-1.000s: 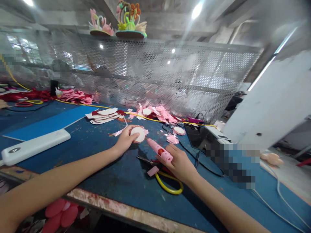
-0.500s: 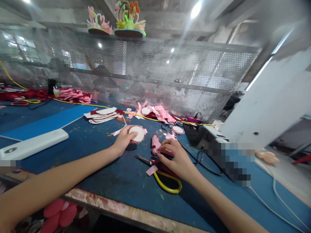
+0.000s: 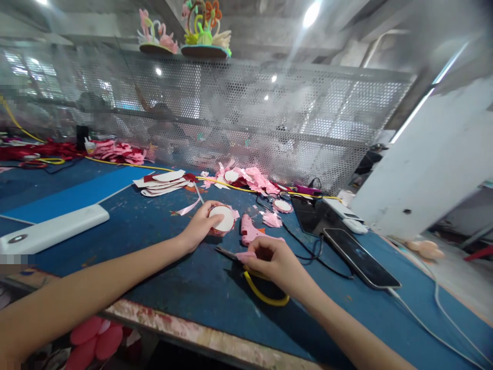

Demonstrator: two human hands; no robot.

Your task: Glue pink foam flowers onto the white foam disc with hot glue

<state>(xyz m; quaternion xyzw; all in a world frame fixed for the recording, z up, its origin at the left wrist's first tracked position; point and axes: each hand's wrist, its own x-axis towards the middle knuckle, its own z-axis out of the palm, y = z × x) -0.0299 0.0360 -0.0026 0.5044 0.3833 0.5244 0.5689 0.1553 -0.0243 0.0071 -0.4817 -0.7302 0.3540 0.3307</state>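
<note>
Left hand (image 3: 199, 225) grips while right hand (image 3: 278, 260) pinches.

"What's on the right?"
"A phone (image 3: 362, 258), screen up."
"And at left?"
"A white bar (image 3: 57, 226), a blue board (image 3: 79, 192) behind it."
"Up high?"
"Ornaments (image 3: 206, 40), along the top of the mesh (image 3: 246, 110)."

On my feed the light is cool and middling. The strongest source I see is a ceiling lamp (image 3: 311, 14) right of top centre, trailing glare down and left; windows (image 3: 14, 67) glow hazily at upper left. Bright spots glint on the perforated screen (image 3: 246, 103), and I get only blur behind it. A soft shadow darkens the blue tabletop (image 3: 173, 303) below the right hand (image 3: 277, 259), which looks reasonably sharp to me. The upper right corner smears, wide-angle stretch pulls at the frame's sides, and pixelated blocks hide patches along the left edge.
</note>
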